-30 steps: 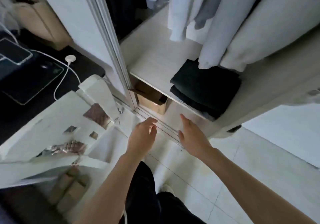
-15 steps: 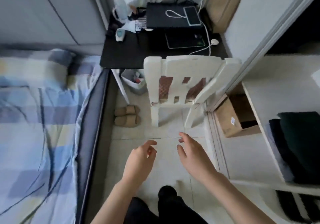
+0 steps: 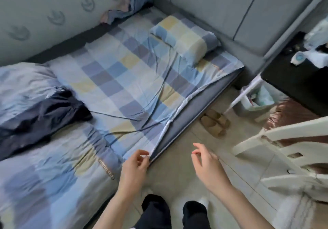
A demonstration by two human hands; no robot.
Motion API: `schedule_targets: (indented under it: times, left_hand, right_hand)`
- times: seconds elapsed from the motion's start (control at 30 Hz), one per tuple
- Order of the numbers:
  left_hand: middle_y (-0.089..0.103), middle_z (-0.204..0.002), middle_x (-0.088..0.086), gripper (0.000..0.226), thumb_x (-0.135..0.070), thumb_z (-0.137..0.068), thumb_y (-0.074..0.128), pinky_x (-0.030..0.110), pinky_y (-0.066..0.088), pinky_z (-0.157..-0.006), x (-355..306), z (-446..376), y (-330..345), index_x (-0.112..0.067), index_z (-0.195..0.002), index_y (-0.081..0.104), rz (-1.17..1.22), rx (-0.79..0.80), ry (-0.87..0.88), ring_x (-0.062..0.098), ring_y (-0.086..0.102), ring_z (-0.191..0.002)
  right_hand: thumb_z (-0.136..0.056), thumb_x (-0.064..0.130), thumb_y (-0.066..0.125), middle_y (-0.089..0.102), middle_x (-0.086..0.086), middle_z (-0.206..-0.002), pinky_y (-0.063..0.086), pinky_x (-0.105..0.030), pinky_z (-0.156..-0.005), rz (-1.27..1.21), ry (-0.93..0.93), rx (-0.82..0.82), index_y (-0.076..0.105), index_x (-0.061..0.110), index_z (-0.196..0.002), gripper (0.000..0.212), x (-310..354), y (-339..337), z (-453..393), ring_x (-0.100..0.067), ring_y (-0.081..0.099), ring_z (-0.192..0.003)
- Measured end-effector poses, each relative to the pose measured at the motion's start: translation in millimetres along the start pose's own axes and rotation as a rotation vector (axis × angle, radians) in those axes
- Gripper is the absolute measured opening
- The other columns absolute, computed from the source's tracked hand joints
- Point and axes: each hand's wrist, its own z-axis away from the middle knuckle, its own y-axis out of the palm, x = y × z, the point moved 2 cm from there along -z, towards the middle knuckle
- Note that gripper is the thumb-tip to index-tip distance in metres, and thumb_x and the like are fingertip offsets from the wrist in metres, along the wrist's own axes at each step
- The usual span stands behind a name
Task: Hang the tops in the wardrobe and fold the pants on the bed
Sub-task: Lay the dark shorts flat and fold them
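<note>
- Bed (image 3: pixel 195 103) covered in a blue, grey and yellow checked sheet.
- Matching checked pillow (image 3: pixel 184 37) at its head end.
- Crumpled dark navy garment (image 3: pixel 40 118) lying on a pale blue duvet (image 3: pixel 23 85).

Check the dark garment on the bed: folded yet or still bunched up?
Still bunched up. The dark garment lies crumpled on the bed with uneven creases and no squared edges; neither the left hand nor the right hand touches it.

1. Floor (image 3: pixel 179 179): pale tile, lit evenly by soft daylight.
2. Headboard (image 3: pixel 230 3): grey padded panels.
3. Side wall (image 3: pixel 40 7): grey-green with a repeated motif.
4. Desk (image 3: pixel 292 81): black, at right, bearing small items.
5. Bin (image 3: pixel 255 99): under the desk.
6. Chair (image 3: pixel 284 159): white, tilted in view.
7. Slippers (image 3: pixel 214 122): tan pair beside the bed edge.
</note>
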Motion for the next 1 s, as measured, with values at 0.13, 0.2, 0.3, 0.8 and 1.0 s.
schedule_targets:
  times: [0.13, 0.2, 0.3, 0.8, 1.0]
  left_hand:
    - [0.066, -0.067, 0.000, 0.021, -0.012, -0.093, 0.059, 0.021, 0.047, -0.053, 42.2, -21.5, -83.2, -0.031, -0.086, 0.064, 0.061, -0.168, -0.090, 0.008, 0.062, -0.059]
    - [0.067, -0.068, -0.002, 0.020, -0.012, -0.093, 0.059, 0.021, 0.048, -0.054, 67.8, -30.5, -126.0, -0.030, -0.085, 0.064, 0.081, -0.276, -0.141, 0.008, 0.064, -0.062]
    - [0.069, -0.070, -0.002, 0.019, -0.014, -0.093, 0.059, 0.028, 0.052, -0.061, 92.9, -41.2, -160.5, -0.030, -0.085, 0.065, 0.094, -0.347, -0.216, 0.009, 0.066, -0.066]
    - [0.065, -0.083, -0.004, 0.008, -0.024, -0.091, 0.060, 0.038, 0.054, -0.075, 163.4, -222.8, -245.6, -0.022, -0.098, 0.064, -0.094, -0.444, -0.413, 0.019, 0.063, -0.081]
    - [0.057, -0.130, 0.005, 0.044, -0.041, -0.093, 0.057, 0.037, 0.044, -0.096, 250.8, -336.7, -270.7, -0.016, -0.129, 0.052, -0.306, -0.300, -0.488, 0.026, 0.051, -0.121]
  right_hand:
    - [-0.098, 0.021, 0.046, 0.060, 0.005, -0.111, 0.030, -0.016, -0.078, 0.023, -0.102, 0.112, 0.048, 0.019, -0.131, 0.033, 68.8, 55.5, -45.0, -0.015, 0.051, -0.108]
    - [-0.098, 0.021, 0.044, 0.060, 0.000, -0.114, 0.030, -0.016, -0.076, 0.032, -0.143, 0.201, 0.047, 0.018, -0.132, 0.034, 108.0, 88.0, -71.6, -0.018, 0.051, -0.111]
    - [-0.098, 0.021, 0.044, 0.061, -0.003, -0.111, 0.038, -0.028, -0.080, 0.080, -0.206, 0.282, 0.047, 0.017, -0.132, 0.034, 148.8, 117.6, -100.9, -0.022, 0.054, -0.108]
    - [-0.095, 0.024, 0.049, 0.064, 0.000, -0.091, 0.038, -0.028, -0.071, 0.151, -0.287, 0.544, 0.055, 0.014, -0.121, 0.029, 277.1, 280.1, -323.0, -0.020, 0.057, -0.089]
    - [-0.094, 0.031, 0.052, 0.061, -0.001, -0.101, 0.034, -0.026, -0.073, 0.176, -0.265, 0.604, 0.054, 0.015, -0.123, 0.033, 289.2, 394.8, -416.4, -0.022, 0.056, -0.097]
